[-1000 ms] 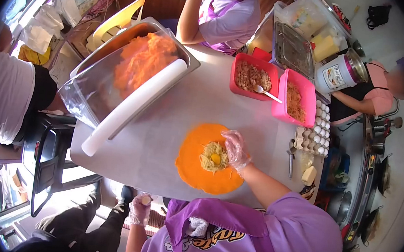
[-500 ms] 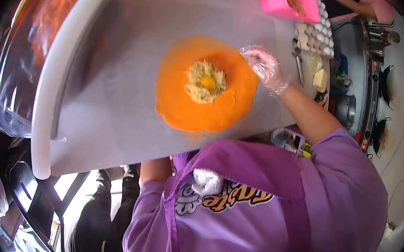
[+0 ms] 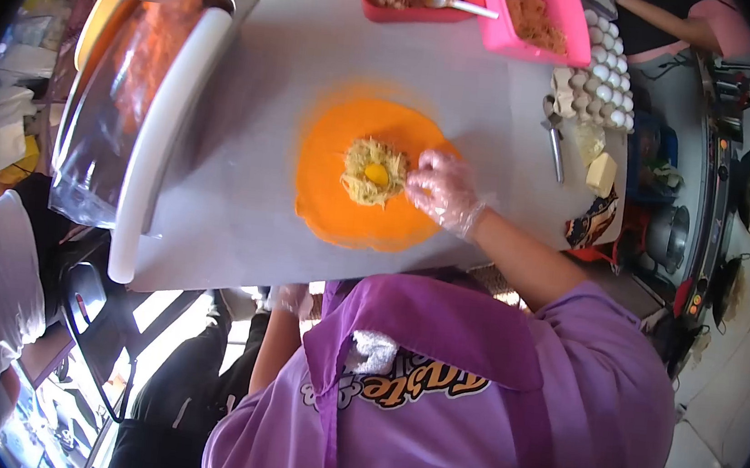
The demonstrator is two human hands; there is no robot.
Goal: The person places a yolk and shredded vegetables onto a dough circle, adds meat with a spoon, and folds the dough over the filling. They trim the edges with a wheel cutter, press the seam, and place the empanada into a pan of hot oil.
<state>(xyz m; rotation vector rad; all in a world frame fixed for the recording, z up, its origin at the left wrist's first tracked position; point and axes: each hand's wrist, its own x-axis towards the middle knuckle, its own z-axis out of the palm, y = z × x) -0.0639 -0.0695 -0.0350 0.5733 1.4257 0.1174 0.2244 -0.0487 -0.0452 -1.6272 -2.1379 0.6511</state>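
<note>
A flat round orange sheet of dough lies on the grey tabletop. Shredded pale filling is heaped at its middle, with a yellow egg yolk on top. My right hand, in a clear plastic glove, is over the sheet's right part, its bent fingertips together beside the filling; whatever they pinch is too small to make out. My left hand, also gloved, is low at the table's front edge beside the apron, its fingers mostly hidden.
Red and pink food tubs stand at the far edge. At right are an egg tray, a metal utensil and a yellow block. A white-rimmed container is at left. Other people's arms show beyond the table.
My right hand has moved left from the sheet's outer edge to beside the filling. My left hand has come into view by the table's front edge. The camera view has shifted.
</note>
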